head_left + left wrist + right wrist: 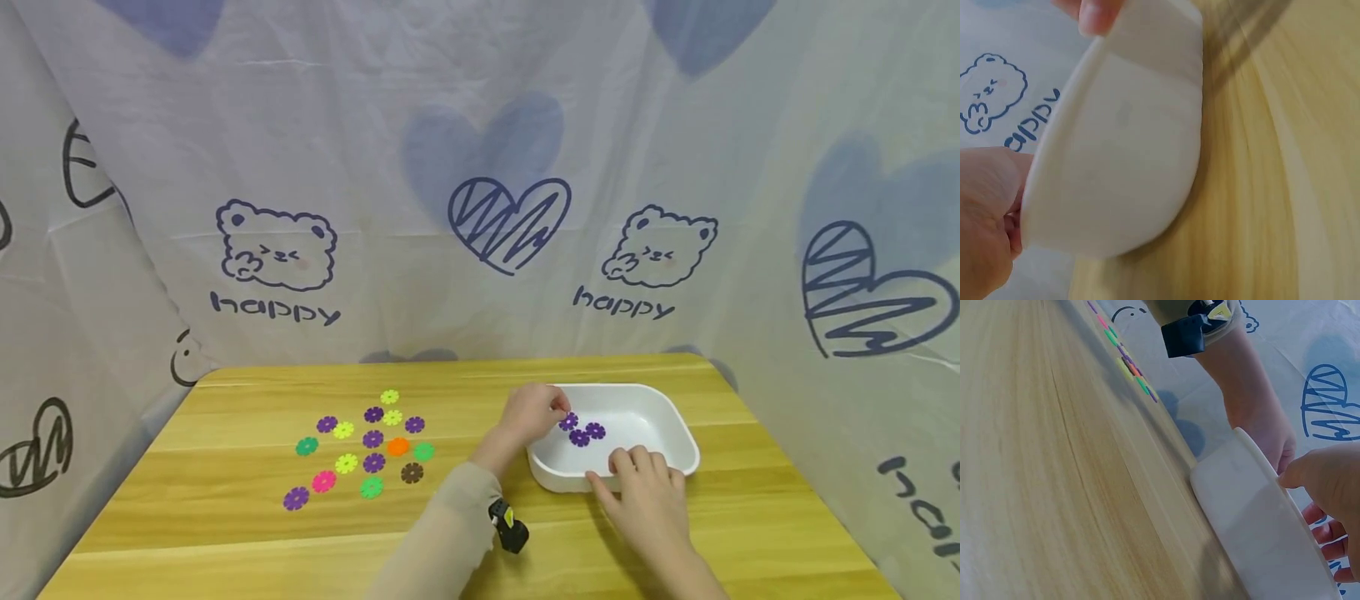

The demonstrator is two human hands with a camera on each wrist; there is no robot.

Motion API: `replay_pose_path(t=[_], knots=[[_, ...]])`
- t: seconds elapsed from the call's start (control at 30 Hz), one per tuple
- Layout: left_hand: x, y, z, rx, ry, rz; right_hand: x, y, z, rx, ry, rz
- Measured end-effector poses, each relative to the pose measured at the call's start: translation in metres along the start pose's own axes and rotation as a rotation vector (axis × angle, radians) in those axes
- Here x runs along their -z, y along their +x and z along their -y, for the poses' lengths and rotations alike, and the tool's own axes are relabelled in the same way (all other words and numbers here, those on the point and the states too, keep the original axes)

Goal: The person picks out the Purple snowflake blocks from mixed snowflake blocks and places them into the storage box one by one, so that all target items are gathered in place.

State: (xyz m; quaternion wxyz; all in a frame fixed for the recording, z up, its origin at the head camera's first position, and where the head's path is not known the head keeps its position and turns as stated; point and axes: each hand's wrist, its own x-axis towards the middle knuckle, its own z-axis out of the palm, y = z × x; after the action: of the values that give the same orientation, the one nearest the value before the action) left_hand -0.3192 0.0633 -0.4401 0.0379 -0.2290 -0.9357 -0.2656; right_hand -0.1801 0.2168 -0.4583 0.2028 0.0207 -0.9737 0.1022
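My left hand (534, 412) reaches over the left rim of a white plastic tub (660, 454), its fingertips pinching a purple notched plastic disc (567, 422). Two more purple discs (587, 434) lie beside it on the tub floor. At the near rim, my right hand (648, 496) grips the tub wall, with the thumb (1292, 475) on the outside and the other fingers over the inside. The left wrist view shows the tub's outer wall (1122, 137) with my left hand (988, 212) bent over the rim; its fingertips are hidden there.
Left of the tub, several loose discs in purple, yellow, green, pink (324, 481), orange (398, 447) and brown (412, 472) lie spread on the wooden table (225, 533). A printed cloth (390, 275) hangs behind and along both sides. A black wrist camera (510, 527) sits on my left sleeve.
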Motion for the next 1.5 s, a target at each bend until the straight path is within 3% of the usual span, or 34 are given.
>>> replay_pose_path(t=[0.17,0.33,0.43,0.6,0.67,1.17,1.5], knots=[[-0.002,-0.001,0.006,-0.023,0.079,0.022,0.000,-0.001,0.002,0.002,0.002,-0.010],[-0.005,-0.002,0.009,-0.028,0.073,-0.015,0.000,-0.001,0.003,0.007,-0.001,-0.022],[-0.005,-0.003,0.013,-0.010,-0.046,-0.052,0.001,-0.002,0.003,0.006,0.003,-0.021],[0.002,-0.008,0.019,0.052,-0.413,-0.112,0.000,-0.002,0.003,0.002,0.015,-0.014],[0.005,-0.011,0.021,0.066,-0.506,-0.133,0.000,-0.002,0.002,0.002,0.016,-0.016],[0.033,-0.048,0.030,0.084,-0.638,-0.206,-0.003,-0.002,-0.002,0.013,0.011,-0.026],[0.051,-0.082,0.041,0.172,-0.717,-0.278,-0.004,-0.001,-0.002,0.013,0.013,-0.021]])
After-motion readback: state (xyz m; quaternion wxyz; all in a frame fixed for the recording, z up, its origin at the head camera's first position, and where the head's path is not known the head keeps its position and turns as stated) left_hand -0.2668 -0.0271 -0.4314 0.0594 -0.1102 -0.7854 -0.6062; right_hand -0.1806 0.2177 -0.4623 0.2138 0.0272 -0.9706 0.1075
